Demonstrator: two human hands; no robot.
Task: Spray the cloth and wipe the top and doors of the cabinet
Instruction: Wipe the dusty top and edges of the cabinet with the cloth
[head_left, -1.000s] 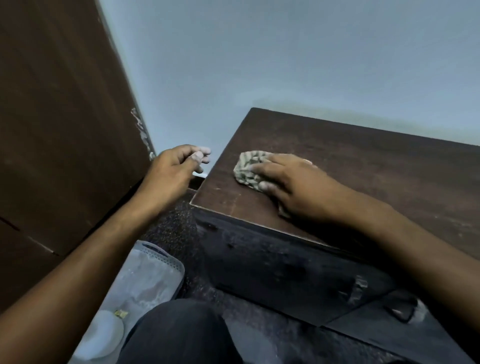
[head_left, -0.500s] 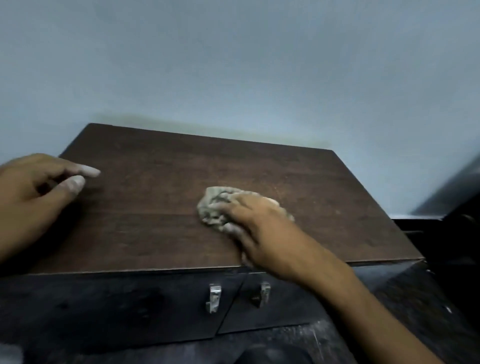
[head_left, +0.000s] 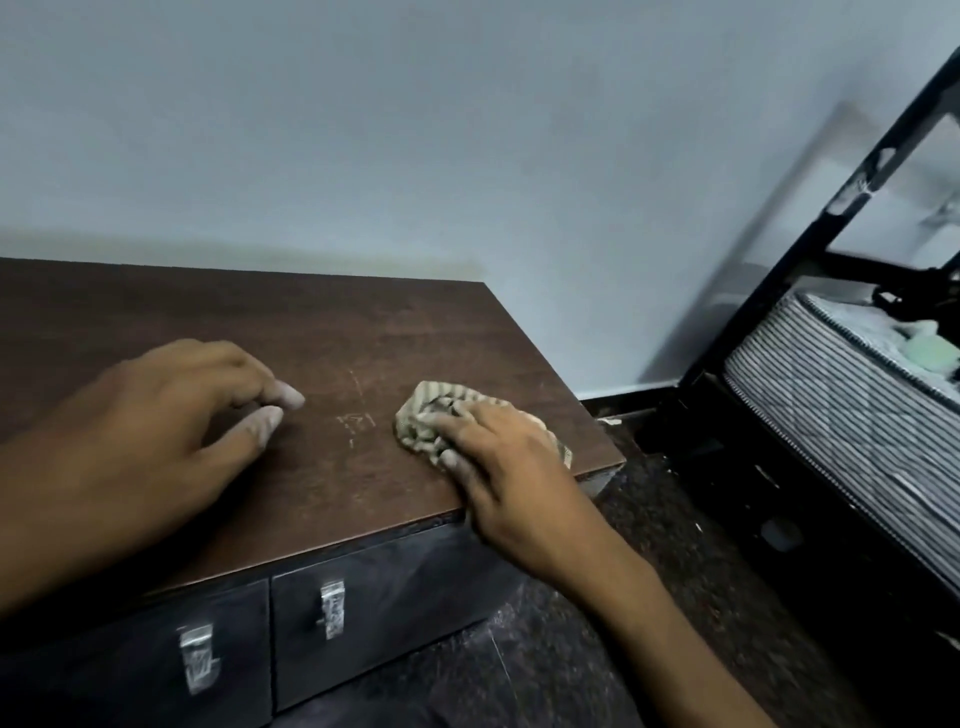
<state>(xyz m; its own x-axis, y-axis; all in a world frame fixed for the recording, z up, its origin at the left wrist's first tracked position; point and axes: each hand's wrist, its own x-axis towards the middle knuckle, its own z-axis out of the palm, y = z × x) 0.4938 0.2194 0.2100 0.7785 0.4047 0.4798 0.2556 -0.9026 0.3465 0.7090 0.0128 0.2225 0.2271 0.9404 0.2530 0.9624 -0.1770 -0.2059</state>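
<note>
**Wiping the cabinet top, near its right front corner**

We are in the wiping step, on the top (head_left: 322, 332) of the cabinet. Our right hand (head_left: 498, 457) lies flat over the bunched cloth (head_left: 428, 415) and presses it onto the brown surface, fingers extended across the folds, not curled round them. The cloth sits close to the right front corner of the top, just inside the front edge, with part of it showing past our fingertips toward the left. Our left hand (head_left: 156, 431) holds nothing; its fingers are loosely bent and the tips seem to rest on the wood, well to the left of the cloth, as if steadying us.

Between the two hands a few pale scratch-like marks (head_left: 356, 421) show on the wood; we cannot tell whether they are dirt or damage. No spray bottle is in sight, so we judge the spraying to be behind us, though we cannot confirm that the cloth is damp.

The two doors (head_left: 395, 587) below the front edge, each with a metal handle (head_left: 332, 608), look dull and streaked and, we think, are yet to be wiped. The next move calls for carrying the cloth over the last strip at the right edge and the back of the top, keeping the palm flat so the cloth does not slide off the corner, then dropping it over the front edge onto the door faces and working round the handles
</note>
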